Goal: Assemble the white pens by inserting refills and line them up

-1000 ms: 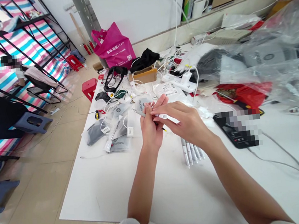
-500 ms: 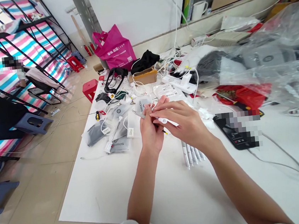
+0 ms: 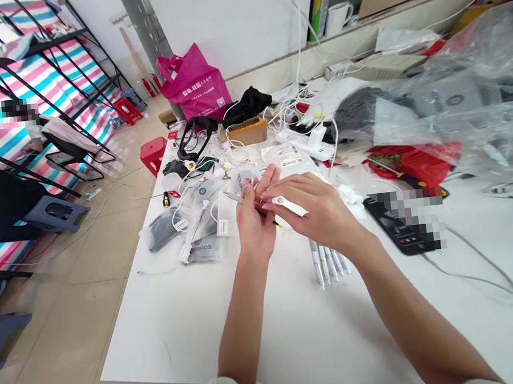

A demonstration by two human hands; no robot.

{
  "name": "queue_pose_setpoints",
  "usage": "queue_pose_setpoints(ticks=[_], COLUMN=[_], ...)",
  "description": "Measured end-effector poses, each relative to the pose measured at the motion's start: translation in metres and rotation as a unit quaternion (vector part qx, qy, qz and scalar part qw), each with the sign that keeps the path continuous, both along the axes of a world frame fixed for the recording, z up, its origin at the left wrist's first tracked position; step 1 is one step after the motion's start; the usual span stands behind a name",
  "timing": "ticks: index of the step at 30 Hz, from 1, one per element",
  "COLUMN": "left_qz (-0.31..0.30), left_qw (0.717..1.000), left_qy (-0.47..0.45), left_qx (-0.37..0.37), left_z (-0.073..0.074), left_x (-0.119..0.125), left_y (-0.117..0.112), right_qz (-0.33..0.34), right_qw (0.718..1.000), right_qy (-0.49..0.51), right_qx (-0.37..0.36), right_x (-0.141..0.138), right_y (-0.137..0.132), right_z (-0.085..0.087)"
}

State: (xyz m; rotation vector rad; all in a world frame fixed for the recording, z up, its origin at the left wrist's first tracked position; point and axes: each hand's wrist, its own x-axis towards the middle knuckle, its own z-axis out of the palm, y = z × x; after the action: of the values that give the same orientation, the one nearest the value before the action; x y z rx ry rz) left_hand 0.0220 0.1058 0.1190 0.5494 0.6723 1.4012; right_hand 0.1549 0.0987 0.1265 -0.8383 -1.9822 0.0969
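Note:
Over the middle of the white table (image 3: 206, 319), my left hand (image 3: 253, 220) grips a thin grey pen part (image 3: 234, 197) whose tip sticks out to the left. My right hand (image 3: 317, 207) is closed on a white pen barrel (image 3: 288, 204), its open end facing left and close to my left fingers. The two hands touch at the fingertips. Several more white pens (image 3: 328, 261) lie side by side on the table just below my right wrist.
Plastic bags with cables and parts (image 3: 195, 223) lie left of my hands. A black phone (image 3: 398, 232) rests to the right, with clear plastic wrap (image 3: 458, 103) beyond it. A pink bag (image 3: 194, 85), cardboard box (image 3: 248, 132) and red stool (image 3: 154, 154) are farther off.
My hands have stayed together with both pen pieces. The grey part's tip pokes out a little farther left; the view shifted slightly.

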Motion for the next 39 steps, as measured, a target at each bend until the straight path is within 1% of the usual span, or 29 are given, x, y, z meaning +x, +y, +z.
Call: queue_pose_setpoints(ticks=[4, 8, 12, 15, 18, 21, 25, 28, 34, 39], left_qz=[0.005, 0.024, 0.044, 0.042, 0.045, 0.050, 0.034, 0.013, -0.021, -0.062], left_qw=[1.000, 0.999, 0.995, 0.991, 0.989, 0.988, 0.980, 0.971, 0.963, 0.963], left_qy=[0.010, 0.036, 0.088, 0.121, 0.130, 0.136, 0.175, 0.214, 0.260, 0.254], left_qx=[0.001, 0.014, 0.036, 0.045, 0.045, 0.063, 0.094, 0.103, 0.075, 0.068], left_z=[0.002, 0.007, 0.011, 0.012, 0.012, 0.012, 0.010, 0.008, 0.007, 0.009], left_x=[-0.001, 0.001, 0.003, 0.003, 0.001, -0.001, -0.009, -0.017, -0.034, -0.036], left_y=[-0.001, -0.005, -0.008, -0.008, -0.007, -0.005, -0.002, 0.001, 0.007, 0.005], right_qz=[0.001, -0.009, -0.020, -0.031, -0.039, -0.035, -0.034, -0.033, -0.009, 0.001], right_qw=[1.000, 1.000, 0.999, 0.998, 0.997, 0.997, 0.997, 0.996, 0.993, 0.989], right_qy=[0.006, 0.006, -0.003, -0.006, -0.005, -0.002, -0.014, -0.028, -0.055, -0.063], right_qx=[-0.008, -0.007, -0.040, -0.057, -0.059, -0.066, -0.074, -0.078, -0.105, -0.137], right_x=[0.002, 0.005, 0.010, 0.015, 0.020, 0.023, 0.026, 0.027, 0.028, 0.024], right_y=[0.001, 0.001, -0.001, -0.002, -0.002, -0.001, 0.000, 0.001, 0.003, 0.004], right_z=[0.001, 0.003, 0.005, 0.007, 0.009, 0.010, 0.010, 0.009, 0.004, 0.002])
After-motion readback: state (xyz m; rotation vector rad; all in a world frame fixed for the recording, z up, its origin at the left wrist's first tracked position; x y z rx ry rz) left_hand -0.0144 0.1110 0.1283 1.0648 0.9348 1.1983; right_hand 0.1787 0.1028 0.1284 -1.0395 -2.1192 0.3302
